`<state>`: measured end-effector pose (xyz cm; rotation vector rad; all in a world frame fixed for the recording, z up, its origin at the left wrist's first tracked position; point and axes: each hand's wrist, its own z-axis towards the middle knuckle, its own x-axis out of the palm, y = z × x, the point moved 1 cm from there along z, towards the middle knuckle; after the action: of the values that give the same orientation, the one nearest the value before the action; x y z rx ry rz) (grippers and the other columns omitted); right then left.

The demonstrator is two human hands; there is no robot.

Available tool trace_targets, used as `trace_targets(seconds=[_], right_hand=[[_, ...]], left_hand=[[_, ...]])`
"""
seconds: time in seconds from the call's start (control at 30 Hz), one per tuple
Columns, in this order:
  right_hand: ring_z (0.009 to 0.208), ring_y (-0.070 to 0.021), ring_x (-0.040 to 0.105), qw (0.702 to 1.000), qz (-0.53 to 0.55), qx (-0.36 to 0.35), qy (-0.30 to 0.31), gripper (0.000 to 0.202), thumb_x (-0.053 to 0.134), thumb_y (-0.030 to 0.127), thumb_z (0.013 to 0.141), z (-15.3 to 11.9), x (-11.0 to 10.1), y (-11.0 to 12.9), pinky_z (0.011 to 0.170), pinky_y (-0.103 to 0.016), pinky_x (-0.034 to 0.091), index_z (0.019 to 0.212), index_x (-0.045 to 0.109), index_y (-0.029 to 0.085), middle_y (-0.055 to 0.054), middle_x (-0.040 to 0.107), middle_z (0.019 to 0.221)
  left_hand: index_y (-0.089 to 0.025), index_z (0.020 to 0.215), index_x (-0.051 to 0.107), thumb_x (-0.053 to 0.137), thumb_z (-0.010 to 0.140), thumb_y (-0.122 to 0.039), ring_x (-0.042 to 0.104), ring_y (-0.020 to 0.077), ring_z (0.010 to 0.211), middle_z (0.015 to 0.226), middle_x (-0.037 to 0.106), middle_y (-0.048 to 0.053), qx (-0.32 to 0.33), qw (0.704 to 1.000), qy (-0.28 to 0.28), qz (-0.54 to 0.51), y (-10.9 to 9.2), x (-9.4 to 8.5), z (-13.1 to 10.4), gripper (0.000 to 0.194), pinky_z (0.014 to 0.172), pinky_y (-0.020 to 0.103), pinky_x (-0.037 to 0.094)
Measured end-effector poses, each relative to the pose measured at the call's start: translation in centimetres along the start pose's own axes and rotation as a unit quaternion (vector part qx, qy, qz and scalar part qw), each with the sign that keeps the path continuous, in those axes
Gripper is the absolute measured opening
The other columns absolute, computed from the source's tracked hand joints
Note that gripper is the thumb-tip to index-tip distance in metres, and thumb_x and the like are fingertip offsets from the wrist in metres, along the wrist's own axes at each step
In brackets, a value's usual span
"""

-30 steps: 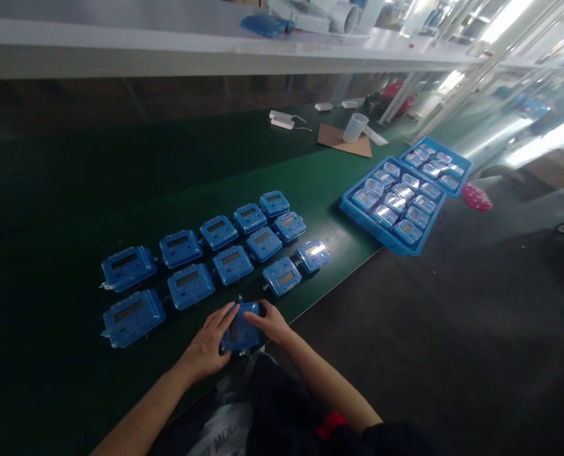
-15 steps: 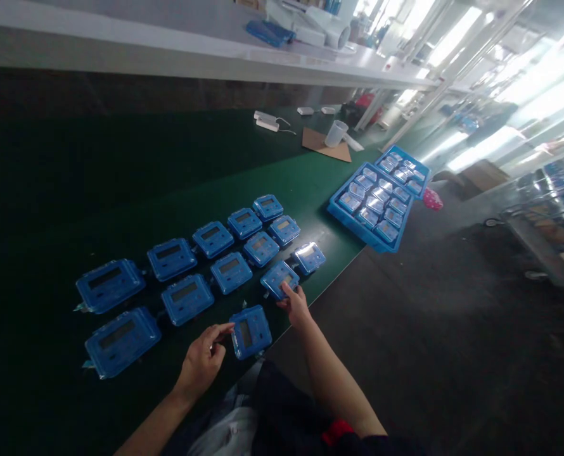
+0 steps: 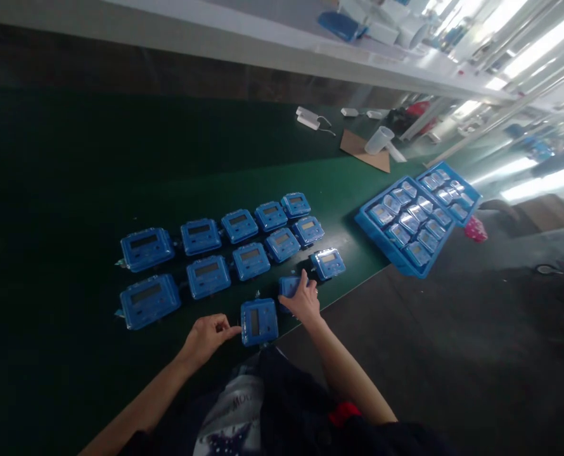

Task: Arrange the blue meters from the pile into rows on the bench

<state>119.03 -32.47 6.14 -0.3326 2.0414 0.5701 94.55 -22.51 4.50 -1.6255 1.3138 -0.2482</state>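
Several blue plastic meter units with small grey displays lie in two rows (image 3: 244,244) on a dark green belt (image 3: 120,164). One more unit (image 3: 259,321) lies turned sideways at the near edge. My left hand (image 3: 206,337) rests beside it, fingertips touching its left side, fingers loosely curled. My right hand (image 3: 303,299) lies on top of another unit (image 3: 288,285) in the front row and covers most of it. A further unit (image 3: 328,263) sits just right of that hand.
A blue tray (image 3: 402,221) holding several clear-topped parts overhangs the belt's right edge, a second tray (image 3: 449,190) behind it. Farther back lie a cardboard sheet (image 3: 364,149), a plastic cup (image 3: 379,140) and a white adapter (image 3: 308,118). A white shelf (image 3: 263,44) runs above.
Both hands let go of the unit they held at the near edge. My right hand went right onto the front-row unit; my left hand stayed at the sideways unit's left side.
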Motion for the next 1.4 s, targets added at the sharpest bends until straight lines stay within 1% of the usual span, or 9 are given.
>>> trace_targets(seconds=[0.1,0.23,0.4,0.5,0.67,0.97,1.1,1.23,1.4], right_hand=[[0.119,-0.0396,0.038,0.985,-0.101,-0.131,0.042,0.112,0.075,0.033,0.055,1.0,-0.4,0.3,0.093,-0.053,0.036,0.146,0.010,0.022,-0.020,0.033,0.131],[0.128,-0.0340,0.027,0.913,-0.177,-0.342,0.133,0.122,0.079,0.018,0.045,2.8,-1.9,-0.3,0.104,-0.050,0.023,0.146,0.011,0.029,-0.012,0.029,0.138],[0.133,-0.0327,0.021,0.852,-0.226,-0.449,0.145,0.113,0.065,-0.004,0.050,3.4,-3.0,-0.4,0.111,-0.048,0.015,0.146,0.014,0.027,-0.011,0.028,0.143],[0.133,-0.0285,0.022,0.849,-0.210,-0.470,0.121,0.108,0.060,-0.005,0.054,3.7,-3.1,-0.8,0.113,-0.044,0.013,0.147,0.012,0.022,-0.012,0.029,0.143],[0.134,-0.0267,0.019,0.861,-0.164,-0.474,0.085,0.101,0.058,-0.002,0.057,4.0,-2.9,-2.1,0.115,-0.040,0.013,0.146,0.011,0.011,-0.017,0.028,0.143],[0.132,-0.0277,0.020,0.872,-0.154,-0.460,0.070,0.093,0.057,0.001,0.059,5.0,-4.4,-3.2,0.113,-0.040,0.021,0.144,0.020,0.010,-0.014,0.031,0.142],[0.134,-0.0288,0.020,0.873,-0.174,-0.452,0.058,0.094,0.056,-0.001,0.058,5.4,-4.6,-3.7,0.113,-0.041,0.022,0.144,0.022,0.013,-0.012,0.029,0.144],[0.136,-0.0278,0.018,0.875,-0.170,-0.449,0.055,0.094,0.052,-0.004,0.058,5.7,-4.3,-4.0,0.113,-0.041,0.021,0.145,0.022,0.014,-0.011,0.029,0.146],[0.138,-0.0258,0.014,0.870,-0.157,-0.463,0.067,0.096,0.049,-0.007,0.057,5.9,-4.1,-4.2,0.114,-0.041,0.021,0.145,0.020,0.015,-0.011,0.027,0.147]], left_hand=[[-0.018,0.061,0.053,0.052,0.077,-0.063,0.052,0.0155,0.060,0.063,0.054,0.000,0.013,0.999,-0.047,0.011,0.2,1.0,-0.1,0.047,0.057,0.027,0.041],[-0.019,0.107,0.054,0.068,0.070,-0.050,0.051,0.0259,0.109,0.118,0.053,0.009,0.125,0.986,-0.098,0.039,-0.5,1.9,-0.3,0.050,0.092,0.041,0.047],[-0.017,0.122,0.039,0.072,0.065,-0.044,0.041,0.0321,0.121,0.125,0.044,0.013,0.109,0.968,-0.168,0.150,-2.0,4.6,-0.6,0.071,0.105,0.052,0.035],[-0.015,0.126,0.031,0.071,0.064,-0.048,0.043,0.0350,0.119,0.122,0.041,0.014,0.018,0.962,-0.220,0.162,-2.7,7.2,-0.9,0.081,0.099,0.052,0.040],[-0.014,0.136,0.012,0.070,0.066,-0.042,0.039,0.0383,0.122,0.132,0.033,0.019,-0.041,0.958,-0.215,0.183,-4.9,10.4,-0.2,0.096,0.093,0.051,0.043],[-0.015,0.132,0.026,0.072,0.062,-0.032,0.035,0.0345,0.125,0.133,0.037,0.016,0.120,0.965,-0.142,0.184,-5.3,7.0,3.4,0.086,0.104,0.054,0.033],[-0.013,0.127,0.033,0.061,0.076,-0.045,0.043,0.0291,0.118,0.123,0.043,0.014,0.093,0.971,-0.190,0.110,-4.0,5.9,3.1,0.066,0.104,0.047,0.037],[-0.010,0.128,0.030,0.072,0.062,-0.053,0.040,0.0350,0.119,0.124,0.039,0.017,0.032,0.958,-0.242,0.153,-3.7,7.5,1.7,0.090,0.103,0.052,0.037],[-0.008,0.130,0.022,0.070,0.063,-0.030,0.038,0.0335,0.120,0.124,0.034,0.017,0.013,0.951,-0.260,0.167,-4.2,9.7,1.6,0.086,0.103,0.048,0.039]])
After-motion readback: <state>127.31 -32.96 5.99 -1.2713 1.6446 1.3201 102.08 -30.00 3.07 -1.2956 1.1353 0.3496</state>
